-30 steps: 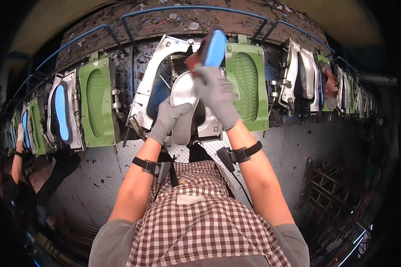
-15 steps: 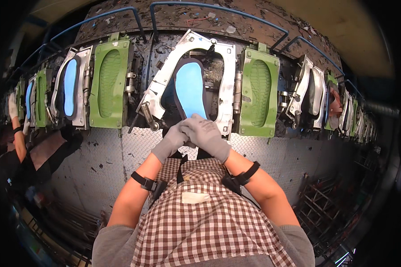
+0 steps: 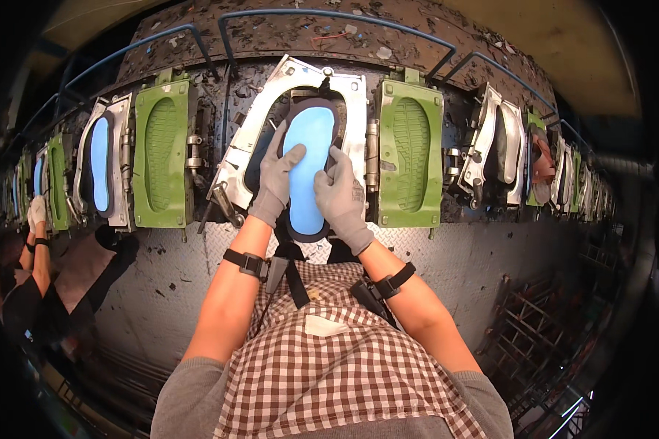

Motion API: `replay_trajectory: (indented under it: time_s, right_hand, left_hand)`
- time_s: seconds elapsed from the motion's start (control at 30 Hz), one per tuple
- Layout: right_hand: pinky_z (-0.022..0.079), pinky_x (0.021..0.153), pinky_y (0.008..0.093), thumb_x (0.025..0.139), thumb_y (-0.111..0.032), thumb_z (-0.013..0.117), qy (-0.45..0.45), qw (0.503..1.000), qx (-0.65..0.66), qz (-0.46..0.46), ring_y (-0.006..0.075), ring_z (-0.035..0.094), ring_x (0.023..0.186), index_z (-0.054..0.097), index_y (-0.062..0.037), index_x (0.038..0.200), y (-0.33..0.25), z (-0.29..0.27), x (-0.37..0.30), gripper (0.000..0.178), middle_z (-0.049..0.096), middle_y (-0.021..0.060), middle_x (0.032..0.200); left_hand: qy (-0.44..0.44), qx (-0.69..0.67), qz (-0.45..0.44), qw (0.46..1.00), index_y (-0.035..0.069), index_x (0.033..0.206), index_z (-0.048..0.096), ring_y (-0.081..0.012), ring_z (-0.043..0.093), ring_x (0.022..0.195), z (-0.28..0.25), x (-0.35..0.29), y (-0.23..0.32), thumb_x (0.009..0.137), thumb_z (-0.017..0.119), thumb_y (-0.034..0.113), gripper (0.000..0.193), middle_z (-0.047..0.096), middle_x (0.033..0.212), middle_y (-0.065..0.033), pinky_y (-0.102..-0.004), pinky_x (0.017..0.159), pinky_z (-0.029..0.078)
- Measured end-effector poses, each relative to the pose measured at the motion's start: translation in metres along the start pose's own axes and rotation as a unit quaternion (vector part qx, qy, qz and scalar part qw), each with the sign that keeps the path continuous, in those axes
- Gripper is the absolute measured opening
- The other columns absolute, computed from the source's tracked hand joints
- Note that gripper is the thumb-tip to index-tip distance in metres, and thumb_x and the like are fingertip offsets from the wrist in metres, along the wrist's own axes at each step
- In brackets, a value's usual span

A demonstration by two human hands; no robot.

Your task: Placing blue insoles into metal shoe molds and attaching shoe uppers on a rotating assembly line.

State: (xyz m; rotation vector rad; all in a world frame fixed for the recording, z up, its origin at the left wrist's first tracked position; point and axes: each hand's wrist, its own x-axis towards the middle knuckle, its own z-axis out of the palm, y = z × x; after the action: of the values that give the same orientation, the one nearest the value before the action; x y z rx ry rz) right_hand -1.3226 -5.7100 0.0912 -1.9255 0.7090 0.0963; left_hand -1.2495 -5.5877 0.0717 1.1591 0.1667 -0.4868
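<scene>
A blue insole with a dark border lies lengthwise in front of me, over the opening of a silver metal mould frame. Along its left edge is my left hand in a grey glove, thumb on the blue face and fingers around the side. On the opposite edge my right hand, gloved alike, grips it with the thumb pressed on top. Fingers beneath the insole are hidden, as is whatever supports it.
Green mould halves with tread patterns stand at left and right. Another blue insole sits in a mould further left. A blue rail runs behind. A co-worker's gloved hands are at the far left.
My hands were together at the insole's near end; now they are apart, further forward along its two sides. The insole has shifted toward me. The co-worker's hands have come lower.
</scene>
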Motion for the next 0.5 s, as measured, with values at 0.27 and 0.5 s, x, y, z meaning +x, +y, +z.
replay_trajectory:
  time_s: [0.27,0.5]
  right_hand:
    - [0.054,0.09,0.0475,0.094,-0.017,0.056,0.069,0.977,-0.161,-0.121,0.0367,0.07,0.102,0.053,-0.0159,0.141,-0.009,-0.033,0.059,0.047,0.073,0.0168,0.115]
    - [0.052,0.095,0.0349,0.1,-0.013,0.06,0.057,0.994,0.053,-0.081,0.024,0.067,0.109,0.057,-0.0007,0.139,0.06,-0.122,0.048,0.042,0.069,0.0197,0.123]
  left_hand:
    - [0.027,0.014,0.071,0.997,0.006,0.157,0.04,-0.0168,0.064,0.107,0.042,0.061,-0.015,0.096,0.072,0.013,0.069,0.065,0.127,-0.0113,-0.0293,0.092,0.055]
    - [0.025,0.299,0.051,0.953,-0.007,0.149,0.038,-0.0239,0.057,0.122,0.016,-0.021,-0.04,0.102,0.066,0.03,0.065,0.057,0.137,-0.0165,-0.0369,0.108,0.045]
